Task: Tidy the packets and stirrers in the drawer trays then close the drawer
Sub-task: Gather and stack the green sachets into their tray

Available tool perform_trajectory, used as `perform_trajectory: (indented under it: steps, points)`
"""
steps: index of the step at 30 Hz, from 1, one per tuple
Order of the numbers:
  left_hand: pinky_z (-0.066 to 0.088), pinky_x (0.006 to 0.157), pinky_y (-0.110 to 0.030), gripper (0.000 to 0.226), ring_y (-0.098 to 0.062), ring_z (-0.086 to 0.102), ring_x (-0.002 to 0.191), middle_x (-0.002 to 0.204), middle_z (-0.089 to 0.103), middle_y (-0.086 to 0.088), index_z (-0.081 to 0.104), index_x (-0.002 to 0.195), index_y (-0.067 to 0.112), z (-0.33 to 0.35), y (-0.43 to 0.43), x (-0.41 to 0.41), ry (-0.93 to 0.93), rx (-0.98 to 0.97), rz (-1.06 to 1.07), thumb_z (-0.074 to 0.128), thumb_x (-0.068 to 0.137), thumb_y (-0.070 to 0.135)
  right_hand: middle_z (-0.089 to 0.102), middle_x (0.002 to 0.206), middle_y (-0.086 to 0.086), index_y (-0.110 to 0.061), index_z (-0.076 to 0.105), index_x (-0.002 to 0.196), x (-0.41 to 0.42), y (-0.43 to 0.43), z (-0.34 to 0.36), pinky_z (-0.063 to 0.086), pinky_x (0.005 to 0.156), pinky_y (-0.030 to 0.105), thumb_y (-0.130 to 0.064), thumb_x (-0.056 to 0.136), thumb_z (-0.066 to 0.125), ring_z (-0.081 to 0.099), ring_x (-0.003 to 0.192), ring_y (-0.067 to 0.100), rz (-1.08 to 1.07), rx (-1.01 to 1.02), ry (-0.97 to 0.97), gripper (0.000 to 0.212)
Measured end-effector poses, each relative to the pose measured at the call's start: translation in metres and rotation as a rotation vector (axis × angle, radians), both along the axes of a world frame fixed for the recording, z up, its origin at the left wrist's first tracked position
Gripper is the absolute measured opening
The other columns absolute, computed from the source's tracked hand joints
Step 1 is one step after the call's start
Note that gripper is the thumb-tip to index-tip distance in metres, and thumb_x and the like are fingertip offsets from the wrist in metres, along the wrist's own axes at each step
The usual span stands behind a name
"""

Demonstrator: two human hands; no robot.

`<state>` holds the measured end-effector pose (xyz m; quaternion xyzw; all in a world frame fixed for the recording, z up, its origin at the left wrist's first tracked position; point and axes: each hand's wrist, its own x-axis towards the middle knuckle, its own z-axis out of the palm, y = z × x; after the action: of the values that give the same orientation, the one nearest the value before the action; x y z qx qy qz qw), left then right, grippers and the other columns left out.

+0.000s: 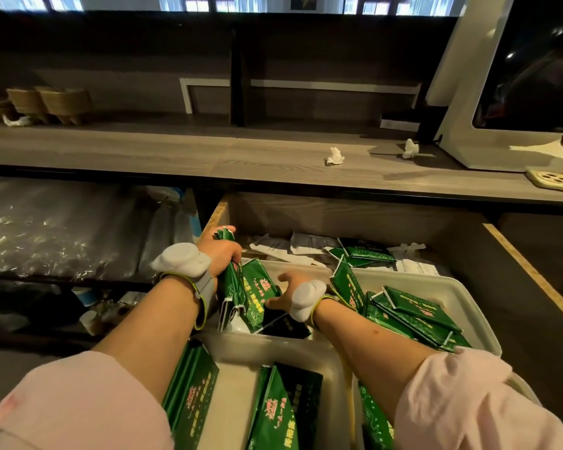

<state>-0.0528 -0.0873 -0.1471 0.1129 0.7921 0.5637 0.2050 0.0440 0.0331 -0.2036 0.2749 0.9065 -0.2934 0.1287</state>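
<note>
Left hand (220, 251) grip closed on upright green packets (231, 280); right hand (288, 292), fingers spread and empty, reaches toward them at 9 o'clock, inside the tray (468, 306).

Both arms are stretched out forward and down, pink sleeves pushed up to about the elbows, grey-white padded bands strapped on each wrist. Left hand (221, 251) is fisted tight around a bunch of green packets (233, 280), thumb on top. Right hand (288, 289) sits lower and just beside it, fingers spread and curled down, not clearly gripping anything
</note>
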Motion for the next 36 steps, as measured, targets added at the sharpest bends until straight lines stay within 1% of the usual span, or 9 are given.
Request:
perform_trajectory:
  steps: [5, 9, 12, 14, 18, 22, 29, 34, 36]
  points:
    - [0.051, 0.086, -0.041, 0.061, -0.036, 0.057, 0.099, 0.118, 0.057, -0.022, 0.055, 0.127, 0.012, -0.005, 0.004, 0.0, -0.014, 0.002, -0.005, 0.054, 0.071, -0.013, 0.059, 0.131, 0.009, -0.01, 0.057, 0.126, -0.003, -0.005, 0.003, 0.038, 0.082, 0.03, -0.059, 0.083, 0.054, 0.053, 0.122, 0.028, 0.071, 0.152, -0.064, 0.065]
    - [0.051, 0.088, -0.044, 0.057, -0.035, 0.058, 0.094, 0.105, 0.058, -0.02, 0.055, 0.127, 0.01, -0.007, 0.005, 0.001, -0.013, -0.022, -0.024, 0.056, 0.074, -0.011, 0.073, 0.086, 0.01, -0.011, 0.064, 0.096, 0.0, -0.003, 0.023, 0.056, 0.059, 0.032, -0.022, 0.085, 0.059, 0.071, 0.075, 0.028, -0.132, -0.351, 0.196, 0.017]
    - [0.054, 0.062, -0.028, 0.022, -0.025, 0.061, 0.074, 0.087, 0.06, -0.011, 0.061, 0.105, 0.015, 0.001, 0.007, 0.017, -0.145, 0.128, -0.122, 0.06, 0.085, 0.006, 0.067, 0.062, -0.001, -0.021, 0.057, 0.078, 0.007, -0.013, 0.041, 0.057, 0.049, 0.026, -0.014, 0.087, 0.055, 0.067, 0.047, 0.011, -0.091, -0.509, 0.231, 0.011]
    - [0.049, 0.051, -0.022, 0.011, -0.02, 0.058, 0.06, 0.073, 0.056, -0.008, 0.058, 0.078, 0.019, 0.007, 0.008, 0.024, -0.256, 0.203, -0.228, 0.062, 0.086, 0.026, 0.069, 0.071, 0.0, -0.021, 0.058, 0.082, 0.012, -0.021, 0.05, 0.058, 0.058, 0.028, -0.016, 0.086, 0.056, 0.069, 0.056, 0.01, 0.011, -0.516, 0.201, 0.007]
    - [0.054, 0.06, -0.025, 0.022, -0.023, 0.065, 0.061, 0.07, 0.067, -0.012, 0.066, 0.083, 0.007, 0.019, -0.006, 0.029, -0.241, 0.004, -0.426, 0.063, 0.084, 0.029, 0.065, 0.111, 0.006, -0.019, 0.057, 0.109, 0.034, -0.024, 0.067, 0.053, 0.079, 0.035, -0.029, 0.087, 0.06, 0.062, 0.101, 0.023, 0.082, -0.669, 0.158, 0.024]
    - [0.05, 0.048, -0.022, 0.031, -0.014, 0.058, 0.042, 0.05, 0.061, -0.006, 0.058, 0.07, 0.001, 0.018, -0.027, 0.039, -0.415, -0.125, -0.509, 0.05, 0.089, 0.024, 0.063, 0.093, 0.005, -0.01, 0.06, 0.097, 0.049, -0.028, 0.071, 0.047, 0.081, 0.036, -0.032, 0.093, 0.05, 0.06, 0.095, 0.026, 0.095, -0.816, 0.05, 0.025]
    - [0.052, 0.053, -0.025, 0.035, -0.023, 0.061, 0.049, 0.055, 0.064, -0.014, 0.064, 0.053, 0.002, -0.005, -0.068, 0.073, -0.488, -0.319, -0.524, 0.054, 0.081, 0.02, 0.064, 0.099, 0.009, -0.012, 0.062, 0.089, 0.064, -0.053, 0.055, 0.048, 0.081, 0.033, -0.024, 0.097, 0.043, 0.061, 0.087, 0.022, 0.296, -0.828, -0.253, 0.024]
    - [0.051, 0.075, -0.031, 0.011, -0.026, 0.061, 0.069, 0.081, 0.063, -0.018, 0.064, 0.077, 0.005, -0.019, -0.074, 0.087, -0.319, -0.369, -0.423, 0.059, 0.08, 0.014, 0.05, 0.137, 0.024, 0.003, 0.047, 0.132, 0.069, -0.07, 0.033, 0.048, 0.084, 0.035, -0.021, 0.096, 0.046, 0.053, 0.119, 0.04, 0.269, -0.723, -0.326, 0.043]
    - [0.044, 0.092, -0.029, 0.025, -0.028, 0.06, 0.102, 0.114, 0.062, -0.018, 0.065, 0.104, 0.003, -0.016, -0.07, 0.087, -0.191, -0.462, -0.451, 0.053, 0.089, 0.018, 0.046, 0.142, 0.022, 0.001, 0.045, 0.135, 0.07, -0.074, 0.025, 0.046, 0.092, 0.041, -0.02, 0.097, 0.045, 0.045, 0.13, 0.04, 0.286, -0.691, -0.344, 0.044]
